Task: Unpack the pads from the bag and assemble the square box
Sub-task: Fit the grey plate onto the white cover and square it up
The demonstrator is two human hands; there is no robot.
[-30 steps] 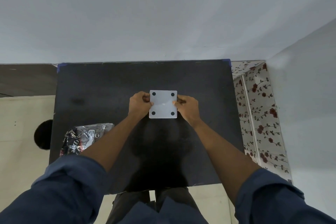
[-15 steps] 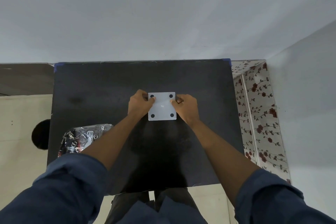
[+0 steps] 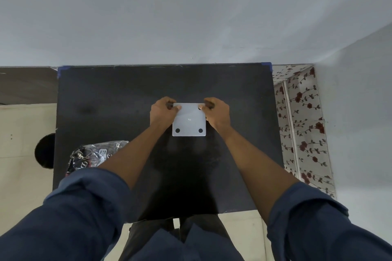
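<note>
While the bag [image 3: 93, 155] lies crumpled at the left near edge of the black table [image 3: 118, 95], well apart from the work, the left hand [image 3: 162, 112] is closed on the far left corner of the white square panel [image 3: 189, 119], thumb on top. That panel sits at the table's middle, between both hands. To its right, the right hand [image 3: 217, 113] pinches the far right corner likewise. A second ago both hands gripped the panel's side edges and all four dark dots showed; now they have slid to the far corners, covering the two far dots. This suggests the far fastenings are being pressed home, with the box far from complete.
</note>
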